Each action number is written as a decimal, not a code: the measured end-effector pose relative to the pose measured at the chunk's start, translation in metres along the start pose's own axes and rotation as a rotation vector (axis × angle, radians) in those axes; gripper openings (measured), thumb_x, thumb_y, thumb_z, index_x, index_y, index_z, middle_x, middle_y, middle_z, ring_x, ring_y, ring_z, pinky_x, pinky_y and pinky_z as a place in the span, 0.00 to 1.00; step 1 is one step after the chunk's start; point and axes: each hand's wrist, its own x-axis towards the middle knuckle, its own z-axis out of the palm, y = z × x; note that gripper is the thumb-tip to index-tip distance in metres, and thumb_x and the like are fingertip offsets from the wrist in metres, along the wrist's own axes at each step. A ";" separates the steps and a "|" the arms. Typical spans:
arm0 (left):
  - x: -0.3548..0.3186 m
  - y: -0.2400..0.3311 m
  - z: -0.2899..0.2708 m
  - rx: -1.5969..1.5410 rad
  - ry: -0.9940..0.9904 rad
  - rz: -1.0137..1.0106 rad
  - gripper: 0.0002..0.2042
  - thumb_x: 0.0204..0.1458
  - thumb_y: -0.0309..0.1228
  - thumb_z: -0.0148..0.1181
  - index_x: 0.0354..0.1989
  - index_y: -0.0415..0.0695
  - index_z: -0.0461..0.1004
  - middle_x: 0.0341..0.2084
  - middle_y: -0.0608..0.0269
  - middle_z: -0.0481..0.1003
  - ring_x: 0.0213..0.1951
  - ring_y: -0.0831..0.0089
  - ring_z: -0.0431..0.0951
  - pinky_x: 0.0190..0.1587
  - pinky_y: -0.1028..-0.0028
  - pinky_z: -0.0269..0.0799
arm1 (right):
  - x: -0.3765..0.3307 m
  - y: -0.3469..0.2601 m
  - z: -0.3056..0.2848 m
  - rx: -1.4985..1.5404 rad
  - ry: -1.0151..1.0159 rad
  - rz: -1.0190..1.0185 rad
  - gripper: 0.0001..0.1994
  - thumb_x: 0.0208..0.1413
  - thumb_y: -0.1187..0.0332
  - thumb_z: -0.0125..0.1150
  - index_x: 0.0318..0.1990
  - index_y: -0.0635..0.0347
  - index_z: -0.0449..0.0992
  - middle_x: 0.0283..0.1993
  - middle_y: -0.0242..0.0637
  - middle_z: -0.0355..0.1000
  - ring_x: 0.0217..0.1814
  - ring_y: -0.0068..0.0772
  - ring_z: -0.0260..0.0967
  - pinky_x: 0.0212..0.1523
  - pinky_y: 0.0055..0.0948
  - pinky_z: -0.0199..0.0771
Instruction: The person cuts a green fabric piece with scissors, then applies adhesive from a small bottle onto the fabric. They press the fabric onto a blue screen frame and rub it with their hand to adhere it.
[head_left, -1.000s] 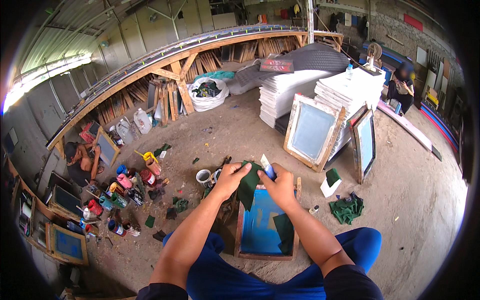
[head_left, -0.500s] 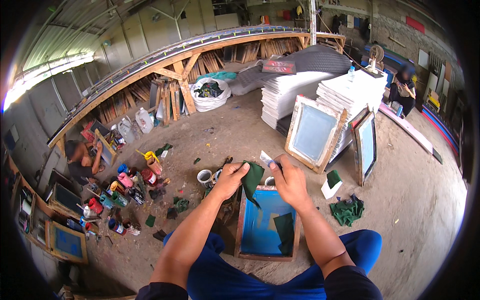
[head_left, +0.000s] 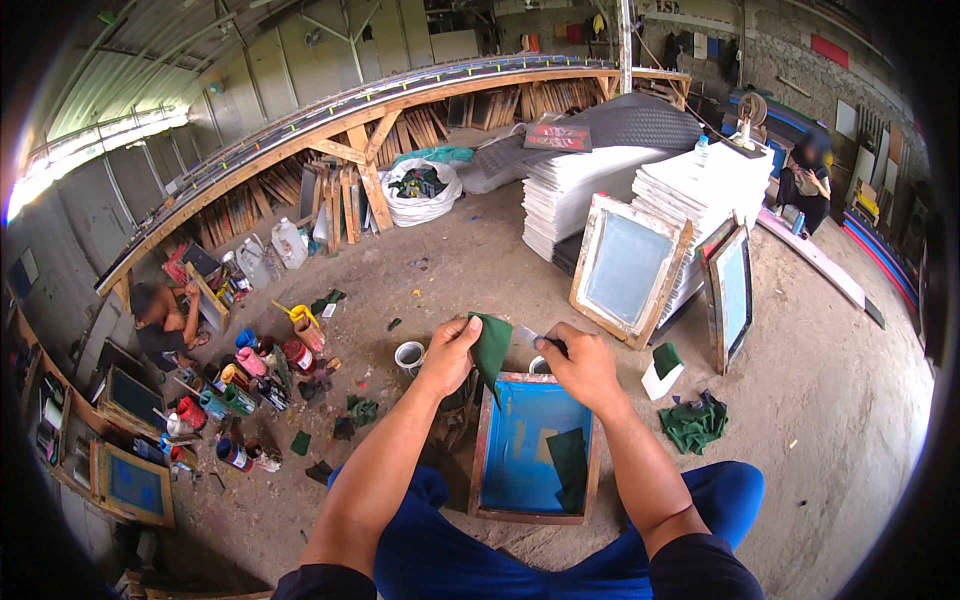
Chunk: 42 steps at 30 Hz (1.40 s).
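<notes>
One green cloth (head_left: 493, 345), pinched by the left hand (head_left: 449, 356), hangs beside the pale tool (head_left: 524, 336) the right hand (head_left: 580, 370) grips.

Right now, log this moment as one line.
left hand: holds green cloth | right hand: holds pale-bladed tool | below: wood-framed blue screen, green piece lying on it

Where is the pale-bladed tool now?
In the head view, the pale-bladed tool is in the right hand, just right of the green cloth in the left hand.

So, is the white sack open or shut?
Open: the white sack's mouth gapes, with dark contents showing inside.
</notes>
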 end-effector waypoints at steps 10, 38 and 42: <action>0.004 -0.003 -0.008 0.115 0.006 0.006 0.19 0.69 0.42 0.57 0.50 0.34 0.80 0.44 0.58 0.82 0.46 0.70 0.81 0.53 0.66 0.76 | -0.005 -0.013 0.002 0.179 -0.034 -0.022 0.13 0.62 0.60 0.67 0.36 0.63 0.81 0.25 0.48 0.77 0.27 0.48 0.77 0.32 0.42 0.73; -0.003 0.005 0.012 0.627 -0.076 0.072 0.21 0.70 0.44 0.58 0.30 0.38 0.77 0.24 0.78 0.69 0.31 0.87 0.64 0.33 0.77 0.65 | -0.008 -0.012 0.013 -0.078 0.023 -0.140 0.10 0.59 0.60 0.67 0.39 0.57 0.82 0.31 0.49 0.80 0.35 0.56 0.80 0.35 0.49 0.77; -0.001 0.004 0.016 0.696 -0.076 0.070 0.19 0.68 0.42 0.60 0.33 0.37 0.79 0.25 0.77 0.72 0.31 0.87 0.66 0.34 0.77 0.67 | -0.009 -0.013 0.015 -0.068 0.041 -0.102 0.10 0.59 0.60 0.67 0.39 0.57 0.82 0.31 0.49 0.80 0.35 0.56 0.80 0.35 0.49 0.77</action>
